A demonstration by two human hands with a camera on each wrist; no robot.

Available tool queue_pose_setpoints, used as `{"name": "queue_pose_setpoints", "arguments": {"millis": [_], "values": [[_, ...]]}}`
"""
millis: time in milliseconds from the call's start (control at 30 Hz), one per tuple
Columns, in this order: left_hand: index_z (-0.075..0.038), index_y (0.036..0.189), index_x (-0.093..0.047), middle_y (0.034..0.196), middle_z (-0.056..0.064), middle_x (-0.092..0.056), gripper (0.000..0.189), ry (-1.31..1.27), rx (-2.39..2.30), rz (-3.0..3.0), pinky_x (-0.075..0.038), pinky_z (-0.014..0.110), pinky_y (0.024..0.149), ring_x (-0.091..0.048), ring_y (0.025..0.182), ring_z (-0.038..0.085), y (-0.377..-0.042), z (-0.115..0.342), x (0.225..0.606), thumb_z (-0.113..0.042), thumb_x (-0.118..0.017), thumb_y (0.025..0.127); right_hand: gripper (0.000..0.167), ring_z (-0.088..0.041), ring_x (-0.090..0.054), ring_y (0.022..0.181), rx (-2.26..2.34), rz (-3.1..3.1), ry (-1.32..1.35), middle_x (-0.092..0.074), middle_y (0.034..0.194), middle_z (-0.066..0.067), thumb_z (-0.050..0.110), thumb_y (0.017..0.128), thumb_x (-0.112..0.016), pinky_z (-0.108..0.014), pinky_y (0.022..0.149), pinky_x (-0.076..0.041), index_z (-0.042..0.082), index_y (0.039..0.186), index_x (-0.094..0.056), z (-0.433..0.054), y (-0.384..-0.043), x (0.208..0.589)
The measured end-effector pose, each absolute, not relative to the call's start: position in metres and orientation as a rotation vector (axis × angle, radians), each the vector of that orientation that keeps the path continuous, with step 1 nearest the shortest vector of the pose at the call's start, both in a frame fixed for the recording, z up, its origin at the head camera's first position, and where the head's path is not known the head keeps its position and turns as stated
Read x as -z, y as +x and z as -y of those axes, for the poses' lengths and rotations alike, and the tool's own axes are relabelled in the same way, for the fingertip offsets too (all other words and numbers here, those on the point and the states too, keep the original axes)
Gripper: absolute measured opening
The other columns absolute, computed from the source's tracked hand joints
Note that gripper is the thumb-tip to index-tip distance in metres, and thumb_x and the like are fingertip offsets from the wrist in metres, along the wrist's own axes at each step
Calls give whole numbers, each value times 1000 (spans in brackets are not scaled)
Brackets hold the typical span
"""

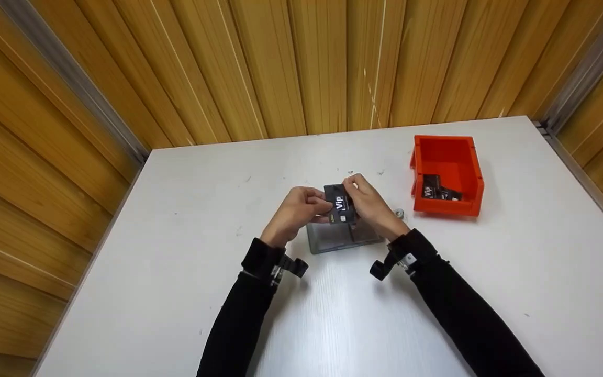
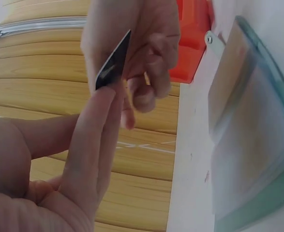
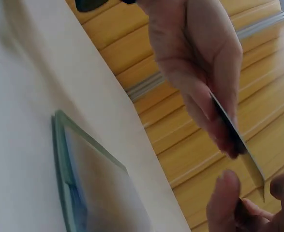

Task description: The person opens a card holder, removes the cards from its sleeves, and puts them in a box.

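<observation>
A black card (image 1: pixel 339 203) with "Vip" printed in white is held up between both hands. My left hand (image 1: pixel 300 209) pinches it between thumb and fingers, which the left wrist view shows closely. My right hand (image 1: pixel 368 203) grips the card's opposite edge with curled fingers. Edge-on, the card (image 3: pixel 231 128) looks thin and tilted in the right wrist view. Below the hands lies a flat, grey-green, translucent holder (image 1: pixel 331 240) with two panels, partly hidden by hands and card. At its right side a small strap with a metal snap (image 2: pixel 210 39) sticks out.
A red-orange bin (image 1: pixel 445 207) stands at the right of the white table (image 1: pixel 176 251), holding several black cards (image 1: pixel 430 187). Yellow wood-look panels (image 1: pixel 291 63) rise behind the table and at both sides. A black wrist camera mount (image 1: pixel 293 266) juts from each sleeve.
</observation>
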State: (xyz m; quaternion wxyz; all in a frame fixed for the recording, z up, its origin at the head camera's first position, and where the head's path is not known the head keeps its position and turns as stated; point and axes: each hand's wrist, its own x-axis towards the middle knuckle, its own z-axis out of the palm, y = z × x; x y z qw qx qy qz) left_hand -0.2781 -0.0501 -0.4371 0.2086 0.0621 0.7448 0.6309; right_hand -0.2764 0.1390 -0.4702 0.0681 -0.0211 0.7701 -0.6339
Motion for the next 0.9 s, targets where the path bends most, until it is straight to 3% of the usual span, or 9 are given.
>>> {"name": "queue_pose_setpoints", "arguments": {"millis": [200,633,767,900], "values": [[12,117,-63,92,12,-73,21,192,-1773,-2056,-64,30,76,-74,81,17,-277,44,440,7,-64,96,24,-15,-48,91,2033,-2409,-27,-50,100,-5,23,114,-36,-27,79,-40,4,107,-49,-119,-272,477],[10,111,-64,89,7,-70,14,214,-1794,-2011,-63,28,77,-72,78,13,-277,43,442,5,-63,98,23,-24,-50,93,1885,-2648,-25,-52,94,-9,20,112,-40,-32,79,-37,3,101,-50,-121,-274,479],[10,111,-65,92,8,-70,14,222,-1779,-2018,-63,31,82,-72,79,13,-279,45,444,0,-62,100,22,-22,-49,86,1851,-2669,-16,-49,88,-5,20,112,-40,-31,74,-38,4,102,-51,-126,-276,478],[6,110,-69,96,10,-73,16,348,-1612,-2247,-63,36,86,-73,84,18,-280,49,449,-3,-68,96,23,-19,-47,81,1846,-2681,4,-46,85,-2,20,112,-40,-30,72,-38,4,103,-51,-133,-278,476]]}}
